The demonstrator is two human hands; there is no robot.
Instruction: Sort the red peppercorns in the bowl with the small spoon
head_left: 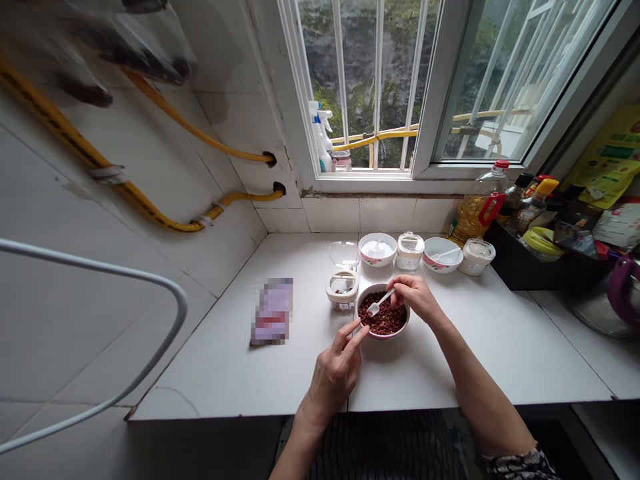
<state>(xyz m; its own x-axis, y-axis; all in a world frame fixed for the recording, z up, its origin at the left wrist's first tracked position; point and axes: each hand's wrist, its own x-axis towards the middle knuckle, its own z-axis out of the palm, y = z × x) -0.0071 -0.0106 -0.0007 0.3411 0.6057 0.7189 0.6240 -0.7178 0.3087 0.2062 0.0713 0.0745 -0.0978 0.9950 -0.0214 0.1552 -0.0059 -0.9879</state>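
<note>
A white bowl with a pink rim (pixel 384 337) holds dried reddish-brown grains (pixel 383 319) that look like Sichuan peppercorns. My left hand (pixel 336 367) is at the bowl's near left side, fingertips over the rim, its thumb hidden. Between the fingers of my right hand (pixel 413 295) is the handle of a small white spoon (pixel 375 308), its scoop end down at the grains. Just left of the bowl stands a clear jar with a white top (pixel 343 290), a few dark bits visible in it.
Behind stand a bowl of white powder (pixel 379 250), a lidded jar (pixel 410 250), another bowl (pixel 443 255) with a white spoon and a second jar (pixel 478 257). A blurred purple packet (pixel 273 312) lies left. An oil bottle (pixel 480 207) and black condiment box (pixel 525 257) stand right.
</note>
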